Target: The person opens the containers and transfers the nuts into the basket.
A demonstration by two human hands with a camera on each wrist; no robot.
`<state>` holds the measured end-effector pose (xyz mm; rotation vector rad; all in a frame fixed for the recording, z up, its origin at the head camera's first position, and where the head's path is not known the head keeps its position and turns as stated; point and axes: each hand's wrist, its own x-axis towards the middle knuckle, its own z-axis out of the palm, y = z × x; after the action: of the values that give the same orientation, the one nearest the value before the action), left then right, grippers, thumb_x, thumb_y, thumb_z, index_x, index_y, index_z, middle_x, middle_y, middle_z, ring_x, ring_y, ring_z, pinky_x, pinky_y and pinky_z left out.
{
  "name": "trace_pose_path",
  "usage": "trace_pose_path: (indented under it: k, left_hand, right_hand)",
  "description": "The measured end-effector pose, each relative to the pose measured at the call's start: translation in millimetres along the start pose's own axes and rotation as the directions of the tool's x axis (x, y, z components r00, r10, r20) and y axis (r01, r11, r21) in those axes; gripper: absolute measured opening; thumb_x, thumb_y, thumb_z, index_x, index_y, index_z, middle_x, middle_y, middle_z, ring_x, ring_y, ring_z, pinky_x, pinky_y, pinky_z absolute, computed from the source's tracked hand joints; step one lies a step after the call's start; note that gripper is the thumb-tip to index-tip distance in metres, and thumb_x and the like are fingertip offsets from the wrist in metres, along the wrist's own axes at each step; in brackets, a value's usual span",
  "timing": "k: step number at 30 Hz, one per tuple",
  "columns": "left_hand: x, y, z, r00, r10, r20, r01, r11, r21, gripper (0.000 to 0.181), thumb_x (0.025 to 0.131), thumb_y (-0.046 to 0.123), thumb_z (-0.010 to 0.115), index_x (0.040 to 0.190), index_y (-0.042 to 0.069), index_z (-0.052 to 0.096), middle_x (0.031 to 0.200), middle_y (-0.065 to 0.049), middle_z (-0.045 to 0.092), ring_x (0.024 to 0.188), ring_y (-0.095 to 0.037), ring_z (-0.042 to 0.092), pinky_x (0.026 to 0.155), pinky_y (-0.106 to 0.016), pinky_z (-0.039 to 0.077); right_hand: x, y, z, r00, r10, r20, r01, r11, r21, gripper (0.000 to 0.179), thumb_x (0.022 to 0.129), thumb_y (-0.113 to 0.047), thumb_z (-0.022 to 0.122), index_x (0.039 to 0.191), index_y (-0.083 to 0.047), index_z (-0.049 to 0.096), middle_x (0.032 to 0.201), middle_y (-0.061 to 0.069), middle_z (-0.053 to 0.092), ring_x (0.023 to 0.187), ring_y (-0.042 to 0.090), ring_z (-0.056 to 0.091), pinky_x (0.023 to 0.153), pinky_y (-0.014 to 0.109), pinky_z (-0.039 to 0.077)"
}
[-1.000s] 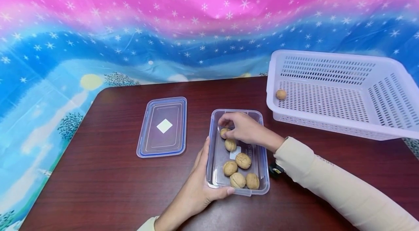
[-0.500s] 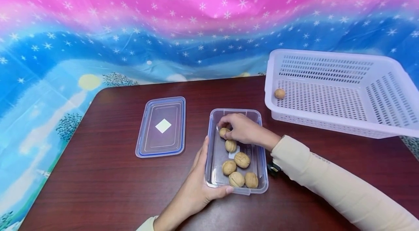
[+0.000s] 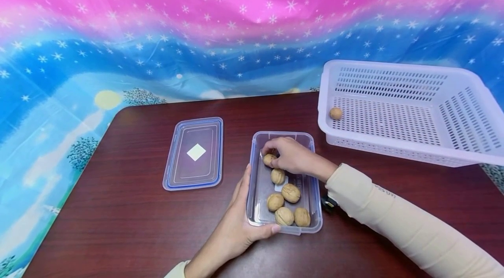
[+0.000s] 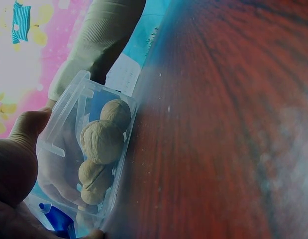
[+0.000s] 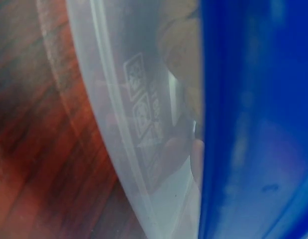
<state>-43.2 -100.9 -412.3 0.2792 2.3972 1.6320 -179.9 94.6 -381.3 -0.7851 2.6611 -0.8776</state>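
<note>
In the head view a clear plastic container [image 3: 260, 190] with several walnuts [image 3: 285, 216] in it stands on the table. My left hand [image 3: 236, 227] grips its near left corner, the thumb along the front rim and the fingers against the left wall. Inside the far left part of the container, my right hand [image 3: 289, 154] pinches a walnut [image 3: 269, 160] between fingers and thumb. Another walnut [image 3: 278, 176] lies just below that one. The left wrist view shows walnuts [image 4: 101, 142] through the clear wall. Mostly the container's wall [image 5: 119, 114] fills the right wrist view.
A lid [image 3: 193, 168] with blue edging and a white diamond label lies left of the container. At the back right stands a white perforated basket [image 3: 393, 141] holding a single walnut [image 3: 336, 113]. A patterned cloth [image 3: 236, 28] hangs behind the brown table [image 3: 118, 216].
The whole head view has shifted slightly. Both hands keep their places at the container, and the right fingers stay on the same walnut.
</note>
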Motion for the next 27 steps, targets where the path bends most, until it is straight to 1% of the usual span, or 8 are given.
trace_pose_path:
  k: [3, 7, 10, 15, 19, 23, 27]
  left_hand:
    - [-0.2, -0.2, 0.0, 1.0, 0.002, -0.001, -0.002, 1.0, -0.003, 0.14, 0.066, 0.03, 0.098, 0.171, 0.028, 0.005, 0.172, -0.004, 0.024, 0.152, -0.019, 0.033, 0.125, -0.046, 0.028]
    - [0.4, -1.0, 0.1, 1.0, 0.003, -0.006, -0.003, 1.0, -0.003, 0.14, 0.065, 0.03, 0.098, 0.17, 0.031, 0.005, 0.172, -0.004, 0.025, 0.152, -0.019, 0.034, 0.124, -0.046, 0.028]
    - [0.7, -1.2, 0.2, 1.0, 0.002, -0.005, -0.002, 1.0, -0.001, 0.14, 0.065, 0.03, 0.098, 0.17, 0.032, 0.005, 0.172, -0.004, 0.025, 0.152, -0.019, 0.034, 0.124, -0.046, 0.028]
    - [0.6, -1.5, 0.3, 1.0, -0.003, -0.005, 0.003, 1.0, -0.004, 0.14, 0.066, 0.031, 0.098, 0.17, 0.033, 0.005, 0.172, -0.003, 0.024, 0.152, -0.019, 0.033, 0.125, -0.047, 0.028]
    - [0.5, -1.5, 0.3, 1.0, -0.006, -0.003, 0.006, 1.0, -0.01, 0.14, 0.066, 0.031, 0.098, 0.17, 0.035, 0.005, 0.173, -0.002, 0.022, 0.153, -0.018, 0.033, 0.125, -0.046, 0.027]
    - [0.2, -0.6, 0.2, 1.0, -0.007, 0.003, 0.007, 1.0, -0.014, 0.14, 0.066, 0.03, 0.098, 0.17, 0.032, 0.004, 0.174, -0.001, 0.019, 0.154, -0.017, 0.031, 0.126, -0.043, 0.026]
    - [0.0, -0.3, -0.1, 1.0, -0.009, 0.004, 0.009, 1.0, -0.011, 0.141, 0.066, 0.03, 0.098, 0.17, 0.032, 0.004, 0.174, -0.001, 0.018, 0.154, -0.017, 0.03, 0.126, -0.044, 0.026]
  right_hand:
    - [-0.7, -0.4, 0.1, 1.0, -0.002, -0.016, 0.003, 1.0, 0.021, 0.023, 0.087, -0.001, 0.074, 0.109, -0.006, 0.078, 0.099, 0.004, 0.075, 0.092, 0.018, 0.064, 0.091, 0.041, 0.054]
    - [-1.7, -0.8, -0.3, 0.999, 0.001, -0.034, 0.001, 0.999, 0.05, 0.023, 0.087, 0.001, 0.073, 0.108, -0.006, 0.078, 0.098, 0.005, 0.074, 0.092, 0.019, 0.065, 0.089, 0.04, 0.054]
    - [-2.5, -0.7, -0.7, 0.999, -0.002, -0.041, 0.005, 0.997, 0.071, 0.026, 0.088, 0.002, 0.072, 0.111, -0.007, 0.078, 0.104, 0.006, 0.075, 0.096, 0.02, 0.066, 0.091, 0.042, 0.054]
    - [-4.2, -0.3, -1.2, 0.998, -0.027, -0.052, 0.033, 0.993, 0.115, 0.029, 0.091, 0.003, 0.069, 0.115, -0.008, 0.079, 0.113, 0.007, 0.076, 0.103, 0.021, 0.066, 0.097, 0.045, 0.054]
    - [-4.7, -0.3, -1.5, 0.998, -0.027, -0.06, 0.037, 0.987, 0.159, 0.028, 0.091, 0.004, 0.067, 0.114, -0.009, 0.079, 0.111, 0.006, 0.075, 0.097, 0.018, 0.064, 0.092, 0.04, 0.053]
    - [-5.9, -0.9, -3.1, 0.998, -0.015, -0.06, 0.028, 0.978, 0.208, 0.027, 0.09, 0.004, 0.068, 0.113, -0.006, 0.078, 0.106, 0.007, 0.075, 0.091, 0.017, 0.062, 0.086, 0.033, 0.051]
    - [-7.8, -1.3, -6.2, 0.998, -0.003, -0.055, 0.017, 0.969, 0.246, 0.027, 0.09, 0.004, 0.069, 0.114, -0.004, 0.077, 0.102, 0.008, 0.074, 0.089, 0.017, 0.064, 0.085, 0.032, 0.052]
